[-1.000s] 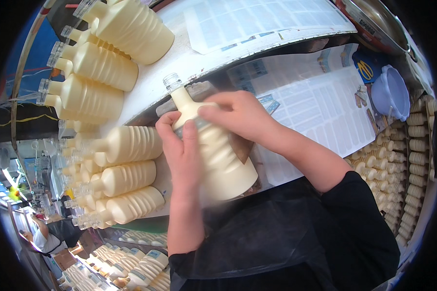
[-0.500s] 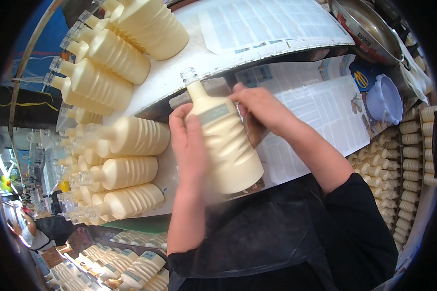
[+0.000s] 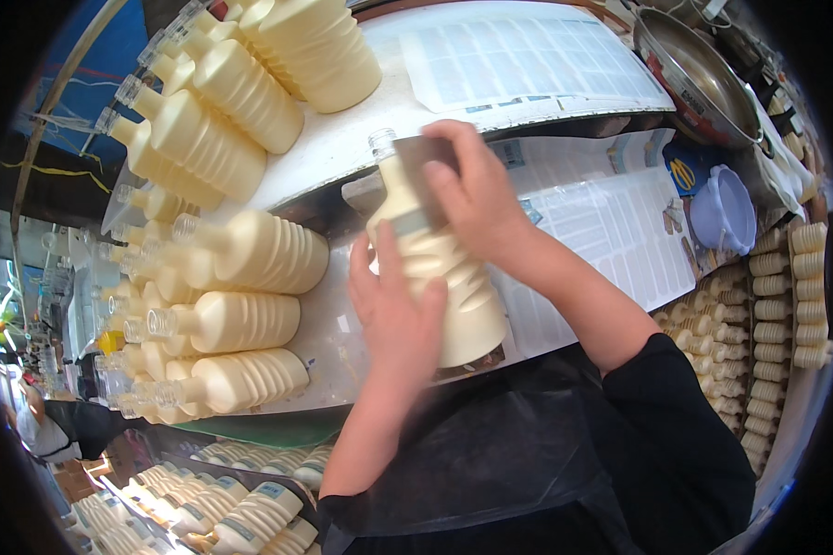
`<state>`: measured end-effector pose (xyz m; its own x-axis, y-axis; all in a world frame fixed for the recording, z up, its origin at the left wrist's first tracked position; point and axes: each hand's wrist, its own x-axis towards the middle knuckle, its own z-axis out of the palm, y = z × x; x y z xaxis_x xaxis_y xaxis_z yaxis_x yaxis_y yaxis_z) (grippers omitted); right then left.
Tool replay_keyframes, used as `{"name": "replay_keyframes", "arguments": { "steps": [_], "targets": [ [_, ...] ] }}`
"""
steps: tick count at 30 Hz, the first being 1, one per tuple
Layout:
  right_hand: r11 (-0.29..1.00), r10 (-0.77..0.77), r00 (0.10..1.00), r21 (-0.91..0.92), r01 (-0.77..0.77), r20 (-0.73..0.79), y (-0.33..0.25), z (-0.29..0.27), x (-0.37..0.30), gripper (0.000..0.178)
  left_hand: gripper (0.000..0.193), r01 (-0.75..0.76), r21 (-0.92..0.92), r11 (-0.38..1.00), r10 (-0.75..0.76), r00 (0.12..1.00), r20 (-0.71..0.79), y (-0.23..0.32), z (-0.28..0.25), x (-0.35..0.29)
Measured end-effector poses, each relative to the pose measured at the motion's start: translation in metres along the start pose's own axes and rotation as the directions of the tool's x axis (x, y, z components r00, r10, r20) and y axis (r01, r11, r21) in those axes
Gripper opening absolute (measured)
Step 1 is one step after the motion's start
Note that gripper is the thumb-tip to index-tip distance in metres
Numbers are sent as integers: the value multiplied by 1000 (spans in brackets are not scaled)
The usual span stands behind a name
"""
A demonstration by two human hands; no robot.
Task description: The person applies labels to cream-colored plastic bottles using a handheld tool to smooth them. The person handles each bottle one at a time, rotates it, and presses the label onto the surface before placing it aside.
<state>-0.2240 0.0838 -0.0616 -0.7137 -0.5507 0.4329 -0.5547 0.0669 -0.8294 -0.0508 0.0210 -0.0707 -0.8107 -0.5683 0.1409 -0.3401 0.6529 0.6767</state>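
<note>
The work surface is a pale, worn workbench (image 3: 329,324), with a raised white board (image 3: 319,143) along its far side. Near that board's far right corner lies a pale blue sheet of printed labels (image 3: 528,55); a second, whitish label sheet (image 3: 611,231) covers the bench's right part. At the far left of the room, a co-worker (image 3: 55,430) in a pale top and dark apron shows small.

Cream ribbed bottles with clear threaded necks (image 3: 264,254) crowd the bench's left edge, necks pointing left; similar cream bottles (image 3: 222,139) fill the board's left end. What they contain cannot be told. Beyond the bench's right edge are a lilac plastic basin (image 3: 724,215), a round metal pan (image 3: 699,79) and rows of small-looking cream bottles (image 3: 713,347).

One cream ribbed bottle (image 3: 472,319) with a grey-green label strip (image 3: 415,225) lies near the bench's near edge, neck toward the board. The left hand (image 3: 398,319) is spread on its left side; whether it grips is unclear. The right hand (image 3: 477,194) grips a flat brown plate (image 3: 418,176), blurred, over the bottle's shoulder.
</note>
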Motion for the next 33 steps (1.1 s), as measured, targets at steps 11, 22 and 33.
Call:
{"name": "replay_keyframes", "arguments": {
  "steps": [11, 22, 33],
  "targets": [
    [998, 49, 998, 45, -50, 42, -12, -19, 13, 35, 89, 224, -811, 540, -137, 975, 177, -6, 4, 4],
    [918, -69, 975, -369, 145, 213, -66, 37, 16, 35, 83, 71, -286, 956, -78, 997, -14, 25, -4, 1],
    [968, 38, 997, -249, -18, 73, -25, -7, 12, 36, 104, 73, -90, 993, -67, 995, 69, 20, -8, 1]
  ]
}}
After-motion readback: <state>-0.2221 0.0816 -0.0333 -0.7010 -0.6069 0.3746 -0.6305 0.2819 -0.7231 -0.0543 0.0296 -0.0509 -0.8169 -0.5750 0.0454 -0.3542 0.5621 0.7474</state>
